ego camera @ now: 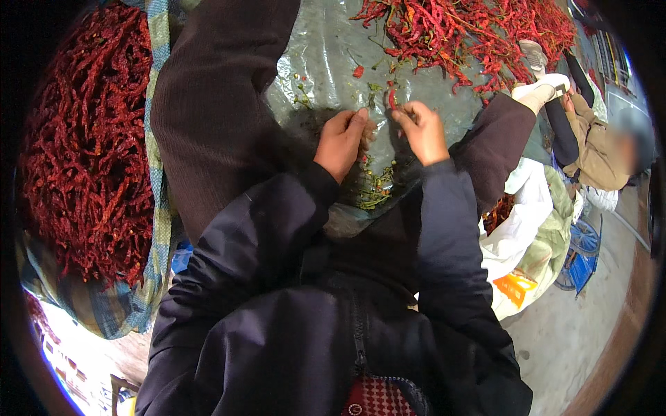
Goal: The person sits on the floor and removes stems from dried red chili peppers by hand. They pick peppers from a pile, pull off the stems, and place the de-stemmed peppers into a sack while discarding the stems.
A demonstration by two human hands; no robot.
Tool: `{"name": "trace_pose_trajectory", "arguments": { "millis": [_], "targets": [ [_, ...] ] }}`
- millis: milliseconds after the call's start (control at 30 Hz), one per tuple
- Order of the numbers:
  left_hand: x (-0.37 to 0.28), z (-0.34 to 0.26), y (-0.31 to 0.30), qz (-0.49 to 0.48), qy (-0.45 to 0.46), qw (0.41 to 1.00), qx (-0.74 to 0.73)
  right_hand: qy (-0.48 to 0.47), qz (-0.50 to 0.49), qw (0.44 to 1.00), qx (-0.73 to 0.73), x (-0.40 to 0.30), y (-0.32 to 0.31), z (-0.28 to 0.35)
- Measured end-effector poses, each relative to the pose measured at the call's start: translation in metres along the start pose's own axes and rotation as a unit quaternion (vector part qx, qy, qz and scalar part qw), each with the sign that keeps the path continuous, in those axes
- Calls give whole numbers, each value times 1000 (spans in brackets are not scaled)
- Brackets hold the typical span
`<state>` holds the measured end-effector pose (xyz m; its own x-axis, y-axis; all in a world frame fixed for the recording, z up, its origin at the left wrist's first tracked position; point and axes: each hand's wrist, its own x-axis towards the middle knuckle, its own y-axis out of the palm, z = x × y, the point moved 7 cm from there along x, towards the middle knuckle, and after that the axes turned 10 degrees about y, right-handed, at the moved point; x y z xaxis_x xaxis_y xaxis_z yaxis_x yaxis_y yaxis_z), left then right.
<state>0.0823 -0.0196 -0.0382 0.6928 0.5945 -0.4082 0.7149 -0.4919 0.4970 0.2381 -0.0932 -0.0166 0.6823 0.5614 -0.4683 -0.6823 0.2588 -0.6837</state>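
My right hand (422,132) pinches a small red chili pepper (392,99) between thumb and fingertips, over a grey plastic sheet (322,52). Close on its left is my left hand (341,140), its fingers curled with the thumb on top; whether anything is inside cannot be seen. Green stems and bits (377,190) lie on the sheet between my forearms. Beyond my hands, a large heap of red chilies (442,39) with some green stems spreads across the top of the sheet. A few loose pieces are scattered nearer my hands.
A checked woven sack (158,104) full of dried red chilies (93,156) stands at the left. At the right are a white and green sack (551,218) with chilies inside, an orange packet (515,287), a blue wheeled cart (583,260) and a seated person in brown (598,151).
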Motion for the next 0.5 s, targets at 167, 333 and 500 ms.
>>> {"name": "trace_pose_trajectory", "arguments": {
  "millis": [167,333,500],
  "targets": [
    [-1,-7,19,58,-17,995,-76,-75,26,997,-10,-81,5,46],
    [-2,-18,15,75,35,995,-49,-68,-22,992,99,-73,-23,61],
    [-2,-6,9,56,-37,995,-72,-256,13,966,-34,-48,-16,116]
  ]
}}
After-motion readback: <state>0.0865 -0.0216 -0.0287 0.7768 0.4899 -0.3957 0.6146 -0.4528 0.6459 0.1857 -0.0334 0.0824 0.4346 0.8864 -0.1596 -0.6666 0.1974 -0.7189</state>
